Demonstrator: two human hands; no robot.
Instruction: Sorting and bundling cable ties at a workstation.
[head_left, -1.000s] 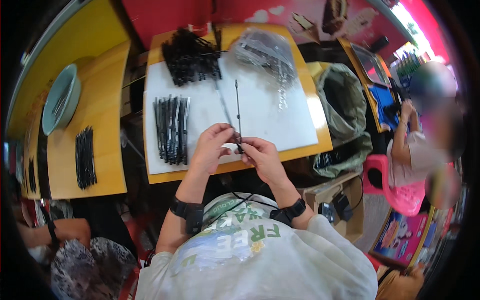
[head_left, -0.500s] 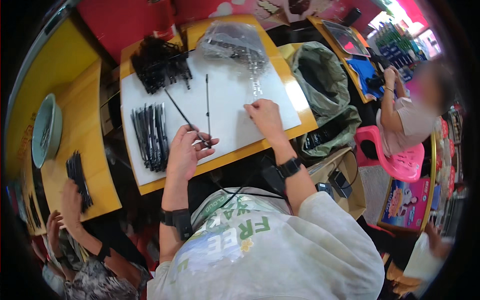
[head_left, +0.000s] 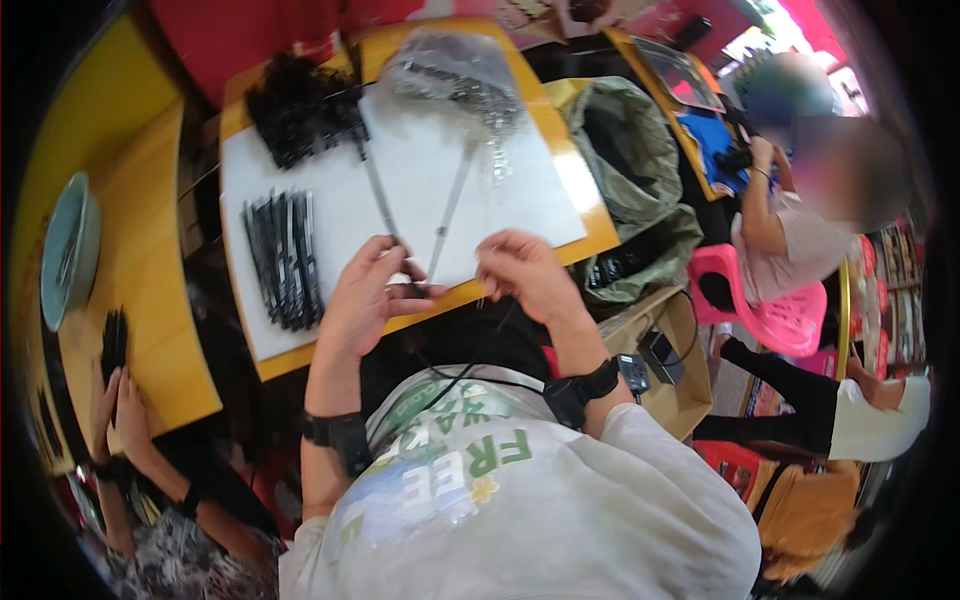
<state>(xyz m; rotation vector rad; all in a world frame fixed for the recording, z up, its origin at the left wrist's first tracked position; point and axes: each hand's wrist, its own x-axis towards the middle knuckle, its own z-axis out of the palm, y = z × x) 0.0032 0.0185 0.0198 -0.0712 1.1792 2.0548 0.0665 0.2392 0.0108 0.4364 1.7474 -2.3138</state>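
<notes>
Head view: 2 slim, straight dark rods (head_left: 378, 195), 1 blurred, over smooth white board (head_left: 350, 210), converging nr. edge where L hand (head_left: 366, 300) grips them. R hand (head_left: 535, 285), to right, fingers bent; can't tell if holding anything. Far: 1 bushy black heap (head_left: 300, 115), 1 crinkly clear bag (head_left: 450, 75).

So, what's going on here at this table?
The person's left hand holds a thin dark rod; a second, blurred rod slants up from just beside that hand. The right hand is drawn together nearby; blur hides whether it grips anything. On and around the white board ahead lie a bundle of dark strips, a dark heap and a clear plastic bag. To the left, another person handles a smaller dark bundle.
</notes>
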